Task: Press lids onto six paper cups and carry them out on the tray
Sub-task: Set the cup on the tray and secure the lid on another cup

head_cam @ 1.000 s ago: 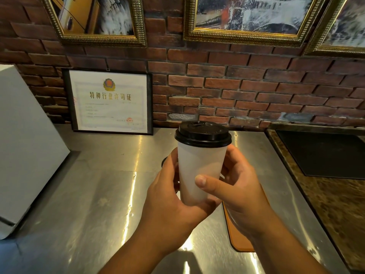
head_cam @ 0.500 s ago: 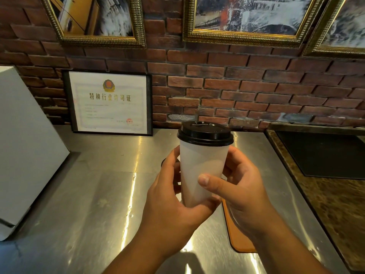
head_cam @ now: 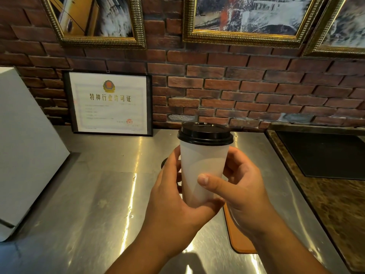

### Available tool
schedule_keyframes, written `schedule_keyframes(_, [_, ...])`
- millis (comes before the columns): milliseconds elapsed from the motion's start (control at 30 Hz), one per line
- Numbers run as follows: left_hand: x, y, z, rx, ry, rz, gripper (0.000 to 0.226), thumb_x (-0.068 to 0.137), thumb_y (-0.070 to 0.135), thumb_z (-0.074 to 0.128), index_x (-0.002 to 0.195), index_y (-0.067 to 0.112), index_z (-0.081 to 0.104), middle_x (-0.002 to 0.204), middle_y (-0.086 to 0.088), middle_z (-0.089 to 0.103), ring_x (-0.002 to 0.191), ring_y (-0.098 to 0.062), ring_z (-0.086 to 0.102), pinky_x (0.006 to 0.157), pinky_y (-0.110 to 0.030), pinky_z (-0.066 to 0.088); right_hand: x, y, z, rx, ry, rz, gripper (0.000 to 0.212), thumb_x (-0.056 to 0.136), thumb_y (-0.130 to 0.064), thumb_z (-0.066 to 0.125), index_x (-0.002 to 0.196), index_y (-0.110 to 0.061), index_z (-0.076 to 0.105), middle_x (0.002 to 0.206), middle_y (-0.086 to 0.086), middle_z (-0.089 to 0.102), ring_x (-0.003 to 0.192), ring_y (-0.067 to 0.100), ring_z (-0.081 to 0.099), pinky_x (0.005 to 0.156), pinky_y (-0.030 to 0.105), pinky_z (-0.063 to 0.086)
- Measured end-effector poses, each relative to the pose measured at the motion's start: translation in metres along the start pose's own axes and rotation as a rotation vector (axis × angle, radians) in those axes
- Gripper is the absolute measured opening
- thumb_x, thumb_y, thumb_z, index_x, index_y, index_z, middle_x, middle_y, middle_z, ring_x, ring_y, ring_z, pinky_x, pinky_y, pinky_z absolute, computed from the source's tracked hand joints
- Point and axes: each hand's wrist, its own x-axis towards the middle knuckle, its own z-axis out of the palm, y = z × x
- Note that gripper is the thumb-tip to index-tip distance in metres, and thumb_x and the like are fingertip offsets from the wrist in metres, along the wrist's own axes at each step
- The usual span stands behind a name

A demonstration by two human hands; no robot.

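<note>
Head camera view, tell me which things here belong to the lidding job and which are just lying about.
Part of the job:
white paper cup
black lid on it
left hand and right hand holding the cup
orange tray, mostly hidden

Just lying about:
framed certificate
gold-framed pictures
white box
</note>
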Motion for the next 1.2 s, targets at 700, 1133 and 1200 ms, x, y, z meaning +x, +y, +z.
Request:
schedule_keyframes(700, [0.0007,0.0064,0.0047,-0.02,-0.016,-0.02,0.102,0.059,0.06,0.092,0.143,0.07,0.035,0.128,0.028,0.062,0.115,0.004,0.063,0.072,-0.012,0.061,0.0011,-0.0003,-0.0024,0.014,-0.013,0.044,0.088,0.056,-0.042,0.095,0.136,-0.033,0.061,0.124,-0.005,0.074,0.117,0.02,0.071,0.084,0.036,0.066])
schedule_keyframes(1133, [0.0008,0.0044,0.0047,0.007,-0.005,-0.003,0.103,0.061,0.059,0.092,0.142,0.074,0.031,0.128,0.032,0.058,0.117,0.01,0.059,0.068,-0.008,0.058,-0.001,0.0007,0.0008,0.019,0.027,0.032,0.086,0.057,-0.041,0.095,0.136,-0.034,0.061,0.124,-0.006,0.074,0.118,0.02,0.071,0.086,0.037,0.066])
schedule_keyframes(1200, [0.0004,0.0036,0.0061,0.02,0.005,-0.006,0.103,0.059,0.061,0.091,0.14,0.076,0.029,0.126,0.036,0.056,0.118,0.014,0.056,0.065,-0.004,0.055,-0.0015,0.0022,0.0009,0.015,0.045,0.033,0.087,0.055,-0.042,0.096,0.135,-0.035,0.061,0.125,-0.006,0.074,0.118,0.019,0.071,0.087,0.037,0.066])
